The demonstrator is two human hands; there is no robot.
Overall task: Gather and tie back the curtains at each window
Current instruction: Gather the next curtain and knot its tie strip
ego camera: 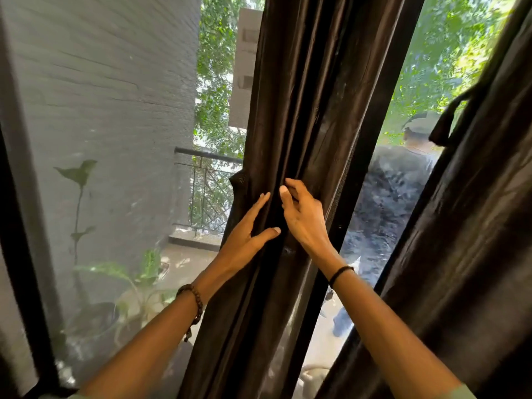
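The middle curtain (302, 96) hangs bunched in front of the window frame (363, 168). Our left grip (247, 228) lies flat and wide against its folds, holding nothing. Our right grip (302, 217) pinches a pleat just beside it. With only that one pinch holding, we judge the smooth folds may slide apart again before any tie goes round them.
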